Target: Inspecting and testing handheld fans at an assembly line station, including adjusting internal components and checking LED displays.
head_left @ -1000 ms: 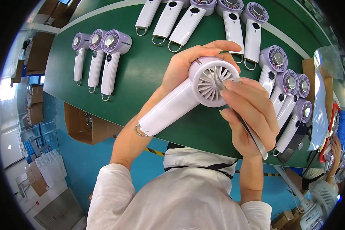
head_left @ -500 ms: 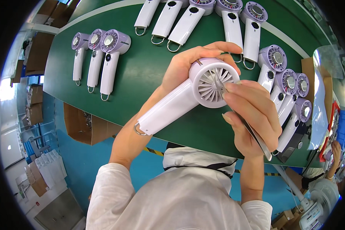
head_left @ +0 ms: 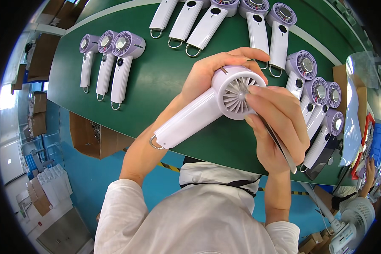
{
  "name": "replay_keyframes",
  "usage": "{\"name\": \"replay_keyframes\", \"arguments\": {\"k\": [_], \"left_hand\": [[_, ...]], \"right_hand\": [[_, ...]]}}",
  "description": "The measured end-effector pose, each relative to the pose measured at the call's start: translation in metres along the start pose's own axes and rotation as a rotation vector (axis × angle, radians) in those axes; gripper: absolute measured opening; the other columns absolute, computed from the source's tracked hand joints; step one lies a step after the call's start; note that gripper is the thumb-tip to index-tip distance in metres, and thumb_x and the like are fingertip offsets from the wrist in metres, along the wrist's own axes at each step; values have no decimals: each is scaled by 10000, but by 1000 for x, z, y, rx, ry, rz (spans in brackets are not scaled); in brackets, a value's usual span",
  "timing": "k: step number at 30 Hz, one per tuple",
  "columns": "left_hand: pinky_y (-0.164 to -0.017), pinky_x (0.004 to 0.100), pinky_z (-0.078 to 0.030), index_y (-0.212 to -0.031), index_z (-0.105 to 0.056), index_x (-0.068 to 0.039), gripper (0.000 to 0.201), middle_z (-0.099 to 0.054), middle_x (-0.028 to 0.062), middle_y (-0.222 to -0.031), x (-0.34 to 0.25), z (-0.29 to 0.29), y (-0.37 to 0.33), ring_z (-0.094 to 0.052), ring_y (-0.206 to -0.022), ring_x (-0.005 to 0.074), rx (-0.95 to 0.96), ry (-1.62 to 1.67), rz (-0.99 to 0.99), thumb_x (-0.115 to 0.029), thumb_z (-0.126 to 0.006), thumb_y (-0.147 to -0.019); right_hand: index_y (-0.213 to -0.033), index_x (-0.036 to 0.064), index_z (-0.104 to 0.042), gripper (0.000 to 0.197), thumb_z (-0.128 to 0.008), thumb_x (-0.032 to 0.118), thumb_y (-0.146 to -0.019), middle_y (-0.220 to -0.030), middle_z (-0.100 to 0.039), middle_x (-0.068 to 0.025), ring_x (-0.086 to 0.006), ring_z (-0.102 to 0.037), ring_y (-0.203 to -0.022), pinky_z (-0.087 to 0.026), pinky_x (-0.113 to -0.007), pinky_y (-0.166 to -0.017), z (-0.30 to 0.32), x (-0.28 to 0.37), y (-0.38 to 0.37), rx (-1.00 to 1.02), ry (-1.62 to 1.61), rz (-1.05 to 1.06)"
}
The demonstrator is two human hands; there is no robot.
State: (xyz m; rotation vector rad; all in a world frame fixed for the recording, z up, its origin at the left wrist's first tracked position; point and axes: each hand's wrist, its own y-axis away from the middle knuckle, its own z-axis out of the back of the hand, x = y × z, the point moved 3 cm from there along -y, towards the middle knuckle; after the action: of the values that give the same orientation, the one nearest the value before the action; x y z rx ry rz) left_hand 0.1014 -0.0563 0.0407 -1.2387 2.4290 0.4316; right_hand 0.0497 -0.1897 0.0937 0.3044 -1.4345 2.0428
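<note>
A white and lilac handheld fan (head_left: 188, 120) is tilted over the near side of the green table, its grille turned up and its handle slanting down to the left. My left hand (head_left: 205, 70) wraps round the far side of the fan's head and holds it. In my right hand (head_left: 279, 122), metal tweezers (head_left: 282, 148) are pinched between thumb and fingers. Their back end sticks out below the palm. My right fingertips are at the right side of the grille and hide the tweezers' tips.
Three more fans (head_left: 120, 80) lie on the green table (head_left: 165, 84) at the left. Several others line the far edge and right side, with a dark device (head_left: 324, 163) beside them. An open cardboard box (head_left: 89, 137) stands below the left edge. Another person's hand (head_left: 370, 171) shows far right.
My right fingers have shifted slightly, and the tweezers' tips that showed over the grille's centre are now hidden behind them. The held fan has moved slightly right.
</note>
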Motion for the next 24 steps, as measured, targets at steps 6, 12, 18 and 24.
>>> {"name": "replay_keyframes", "arguments": {"k": [6,12,18,24], "left_hand": [[-800,334,-515,-1279,-473,47,447,-640,182,-932,-1,-4,-1,-639,-833,257,-41,-89,-55,-226,-426,-927],[-850,315,-493,-1218,-501,41,378,-679,178,-955,1,1,-2,-645,-903,233,13,-60,-127,-198,-468,-927],[-851,314,-491,-1230,-480,40,395,-673,183,-947,0,-1,-3,-645,-899,239,-44,-92,-176,-201,-473,-916],[-844,314,-493,-1227,-482,36,400,-673,185,-946,-1,0,0,-645,-894,243,-58,-150,-263,-203,-477,-906]], "right_hand": [[-946,-66,-687,188,-725,2,-775,-958,-694,-167,-305,-645,-851,-532,-398,-800,-2,2,1,4,54,-28],[-941,-55,-690,148,-707,-24,-797,-920,-691,-148,-289,-647,-843,-528,-385,-810,-7,3,3,-44,34,-85],[-924,-52,-686,229,-772,-50,-711,-937,-676,-127,-291,-631,-843,-532,-392,-788,-7,2,4,-76,3,-147],[-932,-52,-689,207,-757,-60,-737,-926,-681,-132,-294,-632,-837,-537,-391,-773,-12,8,5,-122,-28,-211]]}}
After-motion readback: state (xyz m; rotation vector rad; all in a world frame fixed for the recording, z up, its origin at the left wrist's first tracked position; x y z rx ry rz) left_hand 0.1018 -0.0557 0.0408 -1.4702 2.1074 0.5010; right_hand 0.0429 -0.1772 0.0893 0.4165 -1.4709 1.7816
